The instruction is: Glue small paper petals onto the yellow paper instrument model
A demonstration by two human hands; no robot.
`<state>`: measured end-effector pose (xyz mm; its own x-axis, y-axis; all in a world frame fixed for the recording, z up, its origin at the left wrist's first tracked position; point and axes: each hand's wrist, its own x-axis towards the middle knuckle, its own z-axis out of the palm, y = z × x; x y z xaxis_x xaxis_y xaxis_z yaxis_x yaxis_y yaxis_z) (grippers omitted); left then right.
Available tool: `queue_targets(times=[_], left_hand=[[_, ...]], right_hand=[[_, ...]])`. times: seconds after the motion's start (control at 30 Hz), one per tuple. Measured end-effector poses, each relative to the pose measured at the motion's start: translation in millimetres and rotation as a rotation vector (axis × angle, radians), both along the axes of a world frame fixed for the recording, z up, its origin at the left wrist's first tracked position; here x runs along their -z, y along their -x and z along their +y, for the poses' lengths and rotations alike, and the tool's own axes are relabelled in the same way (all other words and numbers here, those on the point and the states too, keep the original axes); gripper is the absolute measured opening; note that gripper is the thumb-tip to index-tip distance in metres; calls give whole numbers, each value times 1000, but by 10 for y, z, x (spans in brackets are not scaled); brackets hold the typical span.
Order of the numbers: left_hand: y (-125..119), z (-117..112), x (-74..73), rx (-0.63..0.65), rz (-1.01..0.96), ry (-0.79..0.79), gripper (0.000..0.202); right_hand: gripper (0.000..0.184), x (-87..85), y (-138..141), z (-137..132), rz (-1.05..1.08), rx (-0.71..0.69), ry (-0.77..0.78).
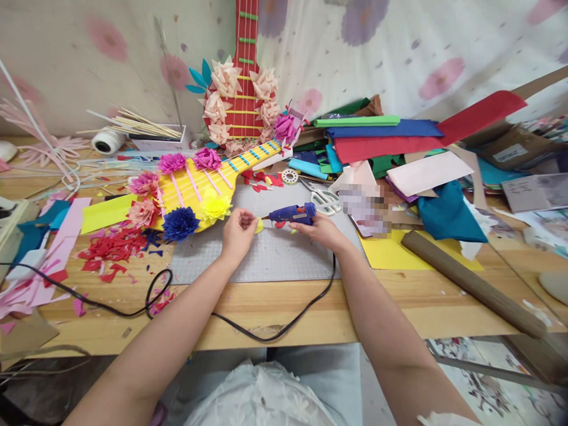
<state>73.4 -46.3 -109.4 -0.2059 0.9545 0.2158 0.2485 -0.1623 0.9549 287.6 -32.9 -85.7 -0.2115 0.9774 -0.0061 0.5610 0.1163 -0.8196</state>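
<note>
My right hand (323,230) grips a blue glue gun (293,213) with its nozzle pointing left. My left hand (237,231) pinches a small yellow paper piece (259,225) right at the nozzle tip. Both hands hover over a grey cutting mat (272,256). Just left of them lies a yellow paper guitar (205,184) trimmed with pink strips and paper flowers, among them a yellow flower (215,205) and a dark blue flower (180,223). The glue gun's black cord (241,321) loops over the table's front edge.
A red paper guitar (245,79) with peach flowers leans on the back wall. Stacked coloured paper sheets (391,139) and scissors (325,199) lie to the right, with a brown cardboard tube (473,284). Red paper scraps (113,249) litter the left side, near sticks in a box (151,132).
</note>
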Motion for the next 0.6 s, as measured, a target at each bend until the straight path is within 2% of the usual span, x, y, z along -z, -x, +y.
queue_targets(times=[0.23, 0.37, 0.47, 0.6], left_hand=[[5, 2, 20, 10, -8, -5, 16], [1, -6, 25, 59, 11, -13, 16], [-9, -35, -2, 91, 88, -47, 17], [-13, -90, -111, 136, 209, -121, 24]], right_hand=[[37, -16, 15, -4, 63, 27, -22], [43, 23, 68, 75, 100, 205, -67], [48, 50, 121, 159, 37, 346, -108], [50, 66, 190, 222, -118, 399, -137]])
